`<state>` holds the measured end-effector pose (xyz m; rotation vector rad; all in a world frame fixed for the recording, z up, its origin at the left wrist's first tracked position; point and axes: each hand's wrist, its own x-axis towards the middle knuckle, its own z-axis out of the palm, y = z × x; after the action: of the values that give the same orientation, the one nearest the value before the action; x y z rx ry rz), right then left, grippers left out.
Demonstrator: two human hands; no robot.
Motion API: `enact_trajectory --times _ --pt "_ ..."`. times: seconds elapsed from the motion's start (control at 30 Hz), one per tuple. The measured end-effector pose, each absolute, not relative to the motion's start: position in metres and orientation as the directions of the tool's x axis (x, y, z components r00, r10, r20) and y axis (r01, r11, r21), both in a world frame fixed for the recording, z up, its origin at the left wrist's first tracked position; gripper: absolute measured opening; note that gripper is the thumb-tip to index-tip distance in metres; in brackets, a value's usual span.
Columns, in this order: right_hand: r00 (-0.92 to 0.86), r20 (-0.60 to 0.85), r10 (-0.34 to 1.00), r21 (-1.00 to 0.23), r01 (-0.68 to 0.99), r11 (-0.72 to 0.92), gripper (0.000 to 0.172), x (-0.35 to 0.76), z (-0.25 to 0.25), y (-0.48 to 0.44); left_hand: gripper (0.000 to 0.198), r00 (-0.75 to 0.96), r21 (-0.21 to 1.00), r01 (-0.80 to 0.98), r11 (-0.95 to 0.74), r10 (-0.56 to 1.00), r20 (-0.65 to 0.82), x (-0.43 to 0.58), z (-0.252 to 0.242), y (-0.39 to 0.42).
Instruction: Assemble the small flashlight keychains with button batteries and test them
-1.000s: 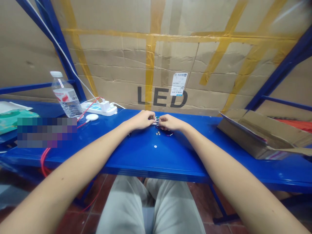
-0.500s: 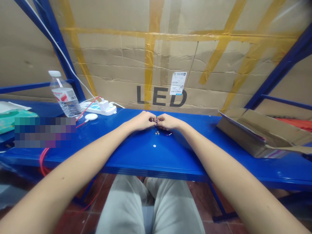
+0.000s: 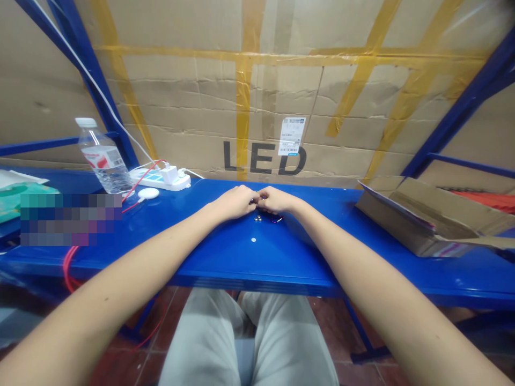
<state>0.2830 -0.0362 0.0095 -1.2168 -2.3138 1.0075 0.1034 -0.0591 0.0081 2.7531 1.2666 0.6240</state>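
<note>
My left hand point(image 3: 240, 201) and my right hand point(image 3: 276, 200) meet above the far part of the blue table point(image 3: 225, 257). The fingers of both are closed, with the fingertips together around something small and dark that they mostly hide. Just below the hands lie a few small gold-coloured pieces point(image 3: 258, 219). A shiny purple metal piece point(image 3: 277, 220) rests beneath my right hand. Nearer the front edge is a small white round spot point(image 3: 253, 240).
An open cardboard box point(image 3: 418, 225) stands at the right. On the left are a water bottle point(image 3: 105, 163), a white power strip point(image 3: 173, 179), a white round disc point(image 3: 148, 193) and red cable point(image 3: 70, 268). Behind the table rises a large taped carton point(image 3: 181, 118).
My fingertips have drawn closer together, and the small dark beaded strand that showed between them is now mostly hidden. The whole view has shifted slightly.
</note>
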Motion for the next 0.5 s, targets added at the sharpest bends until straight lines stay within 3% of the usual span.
enact_trajectory --times 0.5 --pt "-0.501 -0.079 0.862 -0.773 0.577 0.264 0.019 0.289 0.011 -0.039 0.014 0.561 0.380 0.690 -0.616 0.787 0.256 0.089 0.008 -0.051"
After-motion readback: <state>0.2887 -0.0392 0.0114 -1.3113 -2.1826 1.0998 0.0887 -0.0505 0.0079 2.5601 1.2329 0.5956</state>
